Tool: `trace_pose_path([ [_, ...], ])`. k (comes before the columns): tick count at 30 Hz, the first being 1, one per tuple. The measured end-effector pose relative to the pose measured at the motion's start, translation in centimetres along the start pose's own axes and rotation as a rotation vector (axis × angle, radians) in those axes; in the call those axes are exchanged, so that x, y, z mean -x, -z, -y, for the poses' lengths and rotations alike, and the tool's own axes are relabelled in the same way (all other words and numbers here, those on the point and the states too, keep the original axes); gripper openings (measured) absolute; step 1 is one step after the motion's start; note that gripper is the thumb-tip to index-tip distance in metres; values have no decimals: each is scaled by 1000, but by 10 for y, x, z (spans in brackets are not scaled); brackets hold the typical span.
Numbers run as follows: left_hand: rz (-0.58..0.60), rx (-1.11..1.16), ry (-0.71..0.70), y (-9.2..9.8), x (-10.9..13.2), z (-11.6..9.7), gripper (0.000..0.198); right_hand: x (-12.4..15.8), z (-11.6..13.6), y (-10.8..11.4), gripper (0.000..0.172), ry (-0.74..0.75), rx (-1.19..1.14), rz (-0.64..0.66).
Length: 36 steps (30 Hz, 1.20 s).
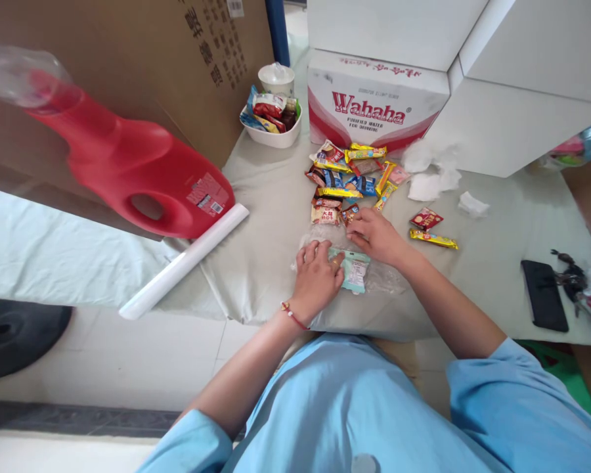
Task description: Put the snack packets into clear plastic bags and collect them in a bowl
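Note:
My left hand (319, 276) lies with fingers apart on a clear plastic bag (381, 279), its fingertips at the left side of a pale green snack packet (357, 270). The packet rests flat on the bag. My right hand (374, 234) is bent over just beyond it, thumb and fingers drawn together at a small brown wrapped snack (349, 214). Left of that snack is a cream-coloured packet (325, 215). Behind both hands lies a pile of wrapped snacks, with yellow stick packets (366, 153) and blue packets (362, 184) among them.
A white tub (276, 139) of snacks and a paper cup (277, 80) stand at the back left. A Wahaha carton (374, 105) backs the table. Left are a red jug (148, 171) and a white roll (184, 263); right, crumpled tissue (433, 171) and a black phone (544, 295).

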<state>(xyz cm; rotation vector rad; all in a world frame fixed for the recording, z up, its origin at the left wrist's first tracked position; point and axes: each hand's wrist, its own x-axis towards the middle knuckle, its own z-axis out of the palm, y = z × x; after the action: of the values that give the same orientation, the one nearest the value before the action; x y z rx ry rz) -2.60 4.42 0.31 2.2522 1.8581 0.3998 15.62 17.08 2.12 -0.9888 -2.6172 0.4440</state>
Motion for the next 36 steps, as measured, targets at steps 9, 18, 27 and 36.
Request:
trace_pose_path([
  [9,15,131,187,-12,9,8,19,43,79,-21,29,-109,181,287],
  [18,-142,773,327,-17,20,69,36,75,78,-62,42,-48,228,170],
  [27,-236,319,473,-18,4,59,32,76,92,-61,44,-56,249,164],
  [36,-108,632,387,17,18,25,9,77,99,-64,50,-117,157,173],
])
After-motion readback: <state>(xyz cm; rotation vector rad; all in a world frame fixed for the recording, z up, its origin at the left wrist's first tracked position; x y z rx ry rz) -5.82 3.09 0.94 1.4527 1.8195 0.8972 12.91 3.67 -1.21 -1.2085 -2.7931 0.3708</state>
